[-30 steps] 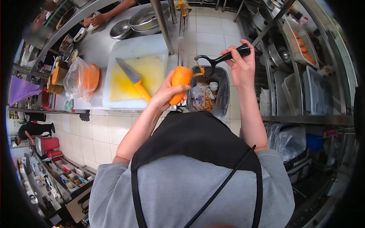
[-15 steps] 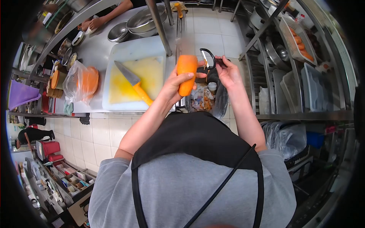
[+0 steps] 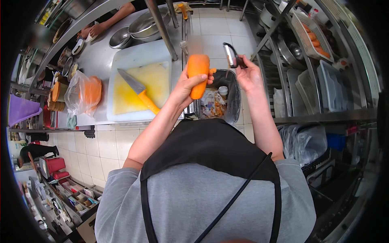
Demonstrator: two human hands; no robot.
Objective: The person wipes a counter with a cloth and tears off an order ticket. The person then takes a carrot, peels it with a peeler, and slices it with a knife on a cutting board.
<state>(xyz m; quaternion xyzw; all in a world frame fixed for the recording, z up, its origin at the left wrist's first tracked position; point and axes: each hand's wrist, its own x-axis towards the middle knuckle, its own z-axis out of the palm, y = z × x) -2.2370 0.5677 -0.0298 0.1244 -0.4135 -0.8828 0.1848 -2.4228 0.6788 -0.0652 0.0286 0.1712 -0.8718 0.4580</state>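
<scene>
A thick orange carrot (image 3: 198,73) stands nearly upright in my left hand (image 3: 186,88), whose thumb lies across its front. To its right, my right hand (image 3: 249,75) grips a black peeler (image 3: 231,55) with its metal blade turned up, apart from the carrot. Below both hands a lined bin (image 3: 237,97) holds peelings and a white cup (image 3: 223,90). Left of the carrot, a knife (image 3: 139,90) with a yellow handle rests on a yellow-stained cutting board (image 3: 163,68).
Beyond the board are metal bowls (image 3: 149,25) and a table post (image 3: 161,30). A plastic bag (image 3: 79,95) with something orange sits at left. A co-worker's hands (image 3: 96,30) are at the far side. Shelving with a carrot basket (image 3: 306,38) stands at right.
My right hand has moved the peeler away from beside the carrot, up and to the right. The carrot is still in my left hand. The view has shifted slightly.
</scene>
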